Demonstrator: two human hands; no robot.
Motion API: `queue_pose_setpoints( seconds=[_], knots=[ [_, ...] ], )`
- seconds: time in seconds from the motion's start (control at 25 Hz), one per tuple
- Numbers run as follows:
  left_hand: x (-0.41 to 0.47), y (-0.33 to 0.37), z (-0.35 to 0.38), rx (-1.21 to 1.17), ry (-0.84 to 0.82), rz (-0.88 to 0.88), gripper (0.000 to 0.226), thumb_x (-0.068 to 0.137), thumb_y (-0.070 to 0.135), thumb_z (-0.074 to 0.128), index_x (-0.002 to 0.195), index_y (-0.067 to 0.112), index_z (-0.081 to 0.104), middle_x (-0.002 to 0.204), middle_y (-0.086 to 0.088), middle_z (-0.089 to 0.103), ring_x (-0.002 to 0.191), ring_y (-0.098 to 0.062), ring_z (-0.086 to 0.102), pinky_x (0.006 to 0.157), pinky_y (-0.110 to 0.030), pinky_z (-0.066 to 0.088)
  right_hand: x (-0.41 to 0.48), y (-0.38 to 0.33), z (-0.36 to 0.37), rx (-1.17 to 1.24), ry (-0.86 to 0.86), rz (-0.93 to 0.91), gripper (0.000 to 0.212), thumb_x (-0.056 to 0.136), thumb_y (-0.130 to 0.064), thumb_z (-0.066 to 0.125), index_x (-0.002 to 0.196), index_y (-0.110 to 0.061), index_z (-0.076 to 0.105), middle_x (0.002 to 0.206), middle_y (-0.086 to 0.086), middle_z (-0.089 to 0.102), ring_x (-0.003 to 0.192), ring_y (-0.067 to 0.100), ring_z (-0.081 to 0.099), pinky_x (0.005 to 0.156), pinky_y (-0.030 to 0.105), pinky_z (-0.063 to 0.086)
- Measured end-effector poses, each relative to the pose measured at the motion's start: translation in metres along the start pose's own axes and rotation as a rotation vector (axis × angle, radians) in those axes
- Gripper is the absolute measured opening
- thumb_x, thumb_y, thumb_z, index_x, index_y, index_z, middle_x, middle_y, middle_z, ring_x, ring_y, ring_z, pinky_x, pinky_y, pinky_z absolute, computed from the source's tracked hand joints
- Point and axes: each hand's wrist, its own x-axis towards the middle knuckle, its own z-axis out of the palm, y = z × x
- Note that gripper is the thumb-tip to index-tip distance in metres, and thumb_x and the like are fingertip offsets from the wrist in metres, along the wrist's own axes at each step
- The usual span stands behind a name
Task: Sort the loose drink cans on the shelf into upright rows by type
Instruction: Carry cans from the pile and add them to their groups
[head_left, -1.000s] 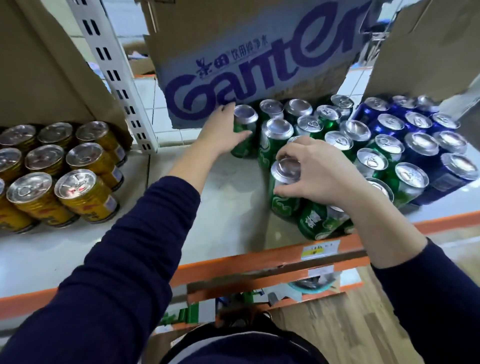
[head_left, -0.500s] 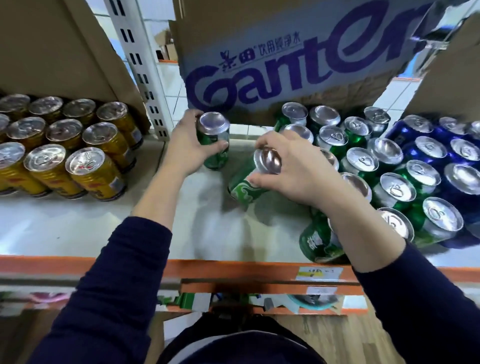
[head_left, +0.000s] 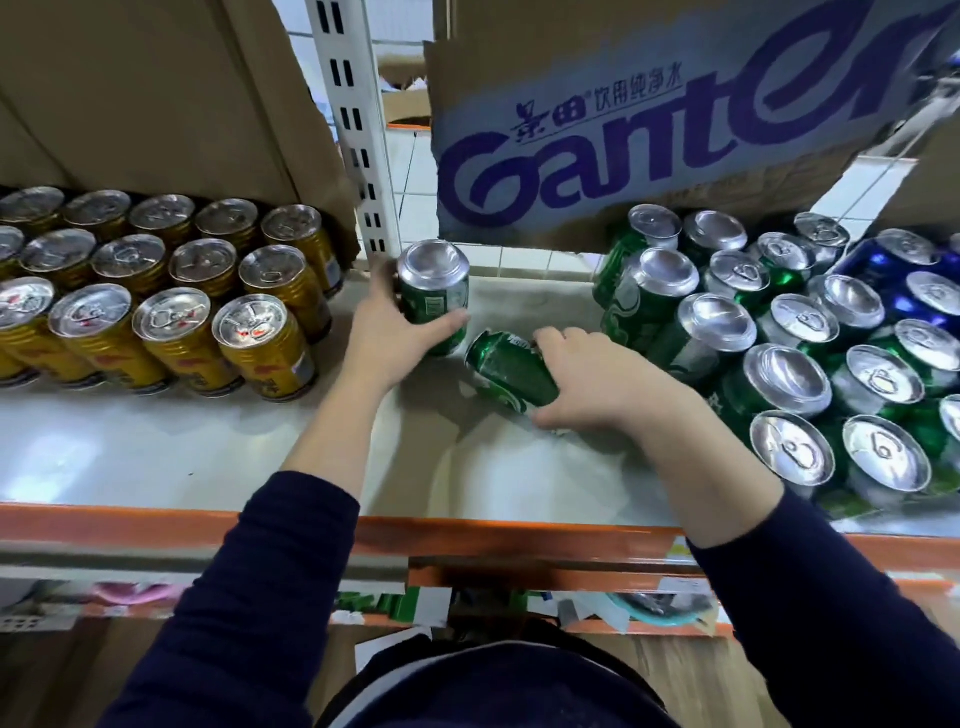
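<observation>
Cans on a shop shelf, with two green ones in hand between the gold block and the green crowd.

At the left, gold cans (head_left: 171, 291) stand upright in tidy rows on the shelf (head_left: 156, 447), under a plain cardboard box (head_left: 156, 93) whose contents are hidden. Right of the white post (head_left: 358, 130), the left hand (head_left: 387, 338) has its grip wrapped round an upright green can (head_left: 434, 296) toward the far side. Just beside it, the right hand (head_left: 597, 387) has its grip closed round a tilted green can (head_left: 511, 371), one end pointing at the first. My worry is that the tilted can knocks the upright one over, or slips free and rolls to the near edge. Further right, loose green cans (head_left: 779, 364) crowd together, some leaning, with blue cans (head_left: 893, 275) beyond. A careless forearm could topple them. The Ganten box (head_left: 623, 130) overhead shows nothing of its inside.
</observation>
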Motion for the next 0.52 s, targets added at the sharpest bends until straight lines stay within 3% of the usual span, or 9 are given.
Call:
queue_pose_setpoints(
  seconds=[0.12, 0.24, 0.4, 0.52],
  knots=[
    [-0.002, -0.011, 0.003, 0.035, -0.039, -0.039, 0.084, 0.061, 0.036, 0.089, 0.129, 0.015, 0.046, 0.125, -0.005, 0.062, 0.115, -0.021, 0.058, 0.093, -0.028, 0.043, 0.013, -0.013, 0.017, 0.086, 0.116, -0.017, 0.095, 0.076, -0.052, 0.072, 0.147, -0.014, 0.023, 0.141, 0.013, 0.042, 0.125, 0.034, 0.044, 0.098, 0.044, 0.044],
    [0.002, -0.003, -0.011, 0.109, -0.055, 0.045, 0.088, 0.057, 0.036, 0.09, 0.128, 0.015, 0.043, 0.117, 0.003, 0.058, 0.105, -0.012, 0.053, 0.087, -0.026, 0.04, 0.023, -0.005, 0.021, 0.25, 0.224, 0.007, 0.087, 0.073, -0.043, 0.077, 0.143, -0.018, 0.032, 0.132, 0.012, 0.05, 0.119, 0.03, 0.05, 0.093, 0.033, 0.044],
    [0.007, 0.023, -0.04, 0.265, -0.03, 0.155, 0.066, 0.05, 0.049, 0.08, 0.103, 0.019, 0.055, 0.099, 0.003, 0.061, 0.088, -0.016, 0.056, 0.073, -0.025, 0.039, 0.02, 0.018, 0.014, 0.818, 0.489, -0.013, 0.07, 0.07, -0.02, 0.08, 0.124, -0.026, 0.036, 0.115, -0.003, 0.055, 0.103, 0.014, 0.055, 0.079, 0.004, 0.038],
    [0.019, 0.044, -0.052, 0.332, -0.035, 0.204, 0.065, 0.05, 0.053, 0.072, 0.105, 0.019, 0.065, 0.094, 0.0, 0.066, 0.086, -0.018, 0.059, 0.072, -0.025, 0.041, 0.021, 0.022, 0.014, 0.912, 0.523, -0.028, 0.068, 0.073, -0.009, 0.074, 0.126, -0.025, 0.035, 0.111, -0.013, 0.054, 0.105, 0.01, 0.055, 0.079, 0.002, 0.038]
  ],
)
